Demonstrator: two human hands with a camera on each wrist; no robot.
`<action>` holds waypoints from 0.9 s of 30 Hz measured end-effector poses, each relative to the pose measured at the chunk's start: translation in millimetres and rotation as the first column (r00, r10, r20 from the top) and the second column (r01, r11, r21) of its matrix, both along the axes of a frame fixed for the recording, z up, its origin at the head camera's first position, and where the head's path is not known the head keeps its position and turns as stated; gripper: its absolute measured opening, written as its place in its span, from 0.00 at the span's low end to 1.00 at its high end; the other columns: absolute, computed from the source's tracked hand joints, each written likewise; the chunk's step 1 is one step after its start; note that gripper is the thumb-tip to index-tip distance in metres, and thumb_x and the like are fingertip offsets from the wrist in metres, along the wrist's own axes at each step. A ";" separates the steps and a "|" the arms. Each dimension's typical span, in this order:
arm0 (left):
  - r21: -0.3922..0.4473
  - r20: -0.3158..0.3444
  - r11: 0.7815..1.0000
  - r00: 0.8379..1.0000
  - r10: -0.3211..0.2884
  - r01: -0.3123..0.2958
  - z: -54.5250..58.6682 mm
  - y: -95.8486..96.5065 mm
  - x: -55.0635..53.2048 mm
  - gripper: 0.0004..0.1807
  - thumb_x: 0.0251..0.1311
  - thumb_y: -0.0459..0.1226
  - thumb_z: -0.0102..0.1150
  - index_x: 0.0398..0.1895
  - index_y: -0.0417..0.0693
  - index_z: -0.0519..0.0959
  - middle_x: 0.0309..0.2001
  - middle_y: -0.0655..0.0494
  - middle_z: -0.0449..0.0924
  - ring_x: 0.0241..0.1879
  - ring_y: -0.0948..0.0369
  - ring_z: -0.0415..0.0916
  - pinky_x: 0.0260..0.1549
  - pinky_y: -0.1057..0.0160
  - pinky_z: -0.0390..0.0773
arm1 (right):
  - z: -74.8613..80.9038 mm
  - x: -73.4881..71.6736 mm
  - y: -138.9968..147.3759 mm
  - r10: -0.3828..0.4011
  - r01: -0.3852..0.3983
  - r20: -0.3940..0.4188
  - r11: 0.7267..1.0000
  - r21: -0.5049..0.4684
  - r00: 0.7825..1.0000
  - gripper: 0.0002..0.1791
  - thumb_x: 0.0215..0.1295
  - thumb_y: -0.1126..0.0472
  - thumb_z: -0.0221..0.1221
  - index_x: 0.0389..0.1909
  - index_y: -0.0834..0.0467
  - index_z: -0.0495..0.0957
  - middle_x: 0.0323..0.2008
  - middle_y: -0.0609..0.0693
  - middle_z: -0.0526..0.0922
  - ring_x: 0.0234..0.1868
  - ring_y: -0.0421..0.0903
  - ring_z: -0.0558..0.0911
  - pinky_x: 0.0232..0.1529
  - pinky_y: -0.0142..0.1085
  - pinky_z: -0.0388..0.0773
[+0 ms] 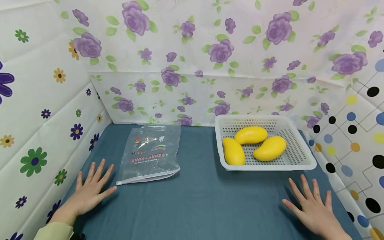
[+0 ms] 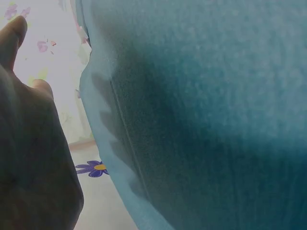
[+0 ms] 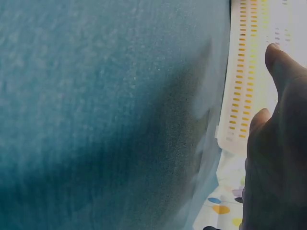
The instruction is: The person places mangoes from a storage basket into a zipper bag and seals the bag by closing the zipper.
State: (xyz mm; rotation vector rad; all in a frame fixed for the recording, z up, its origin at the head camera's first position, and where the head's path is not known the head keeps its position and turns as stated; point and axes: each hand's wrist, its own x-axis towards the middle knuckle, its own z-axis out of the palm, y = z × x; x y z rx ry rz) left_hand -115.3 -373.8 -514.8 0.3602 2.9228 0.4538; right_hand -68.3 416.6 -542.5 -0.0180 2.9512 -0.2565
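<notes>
Three yellow mangoes lie in a white perforated plastic basket at the back right in the head view. A clear plastic zip bag with printing lies flat at the back left, its white slider edge toward the front. My left hand is just left of the bag's front corner, fingers spread, holding nothing. In front of the basket's right end, my right hand has its fingers spread and holds nothing. The right wrist view shows part of the basket beyond the right hand.
A blue-grey cloth covers the table. Behind it hangs a white sheet with purple flowers. Patterned sheets also stand along the left side and the right side.
</notes>
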 end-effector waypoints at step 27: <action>0.215 -0.070 0.968 0.987 0.148 -0.130 9.1 12.4 4.4 0.36 0.83 0.53 0.50 0.82 0.39 0.64 0.82 0.29 0.50 0.80 0.28 0.45 0.64 0.20 0.54 | 21.0 -1.5 -9.3 0.041 -0.042 -0.024 0.998 -0.047 0.999 0.49 0.74 0.22 0.48 0.77 0.56 0.73 0.78 0.79 0.55 0.80 0.80 0.42 0.69 0.79 0.41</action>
